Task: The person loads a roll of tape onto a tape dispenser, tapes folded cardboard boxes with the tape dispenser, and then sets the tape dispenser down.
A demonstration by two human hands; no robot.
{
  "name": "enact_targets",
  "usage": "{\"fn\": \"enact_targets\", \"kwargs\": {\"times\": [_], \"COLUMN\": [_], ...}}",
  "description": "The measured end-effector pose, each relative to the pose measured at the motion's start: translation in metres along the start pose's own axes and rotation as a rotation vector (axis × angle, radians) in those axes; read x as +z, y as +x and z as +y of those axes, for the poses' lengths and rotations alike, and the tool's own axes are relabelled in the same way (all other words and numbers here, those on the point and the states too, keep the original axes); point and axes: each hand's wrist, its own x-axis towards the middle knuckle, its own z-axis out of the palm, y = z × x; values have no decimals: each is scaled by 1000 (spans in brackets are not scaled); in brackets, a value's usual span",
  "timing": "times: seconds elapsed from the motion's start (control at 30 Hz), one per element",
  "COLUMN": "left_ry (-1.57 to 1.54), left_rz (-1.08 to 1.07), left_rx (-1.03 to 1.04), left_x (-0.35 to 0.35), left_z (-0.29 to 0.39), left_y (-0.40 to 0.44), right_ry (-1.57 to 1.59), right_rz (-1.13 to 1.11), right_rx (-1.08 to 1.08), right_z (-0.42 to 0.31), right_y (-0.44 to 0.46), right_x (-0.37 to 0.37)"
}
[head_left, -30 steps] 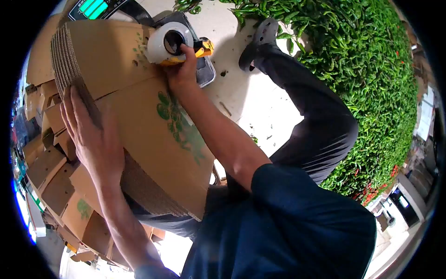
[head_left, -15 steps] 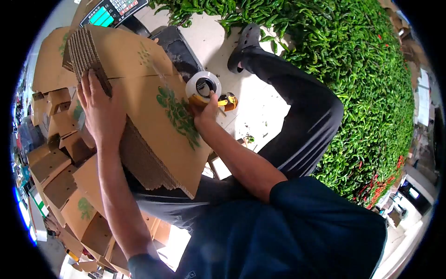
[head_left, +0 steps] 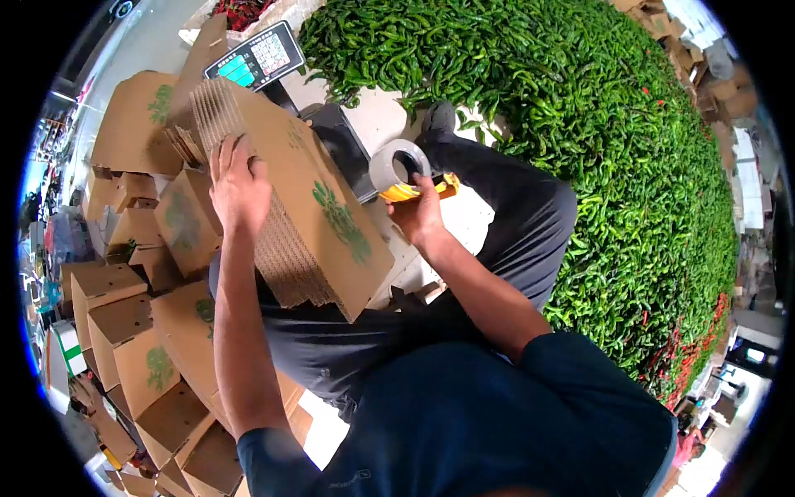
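Left of centre, the left hand, fingers bent, steadies flattened cartons; mid-frame, the right hand grips a tape dispenser (thumb apparently in its roll). The next move calls for even edges.

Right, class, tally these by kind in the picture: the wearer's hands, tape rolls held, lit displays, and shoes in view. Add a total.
Hands, left and right: 2
Tape roll: 1
Lit display: 1
Shoe: 1
Total: 5
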Motion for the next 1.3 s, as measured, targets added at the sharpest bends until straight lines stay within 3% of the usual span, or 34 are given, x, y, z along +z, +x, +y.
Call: {"fn": "enact_targets", "kwargs": {"times": [0.3, 0.37, 0.5, 0.63, 0.77, 0.83, 0.9, 0.97, 1.0, 1.07, 1.1, 1.17, 1.23, 1.3], "left_ry": [-2, 33, 81, 107, 89, 104, 103, 89, 81, 97, 107, 123, 120, 80], "left_rz": [-118, -157, -154, -125, -113, -96, -84, -69, -88, -150, -181, -215, -207, -184], "left_rx": [-140, -159, -139, -111, -37, -19, -21, 87, 177, 84, 38, 22, 15, 85], "left_x": [-17, -23, -15, -9, -4, -1, -1, -1, -2, -12, -18, -21, -20, -15], "left_z": [16, 30, 34, 44, 49, 47, 39, 13, -1, 6, 11, 16, 17, 7], "left_y": [0, 1, 5, 8, 12, 10, 9, 5, 5, 7, 9, 11, 9, 9], "right_ry": [-78, -56, -154, -391, -766, -930, -845, -807, -920, -1146, -1171, -863, -673, -944], "right_rz": [-411, -618, -716, -823, -778, -602, -406, -387, -297, -193, -322, -351, -465, -397], "right_rx": [-100, 47, 180, 126, 109, -99, -178, -465, -527, -630, -487, -371, -101, -118], "right_z": [-53, -66, -78, -54, -22, -31, -52, -74, -82, -93, -102, -77, -64, -59], "right_y": [-91, -101, -127, -183, -170, -163, -159, -138, -122, -81, -65, -4, 41, 74], "right_x": [21, 25, 44, 95, 96, 86, 75, 67, 60, 52, 56, 45, 56, 80]}}
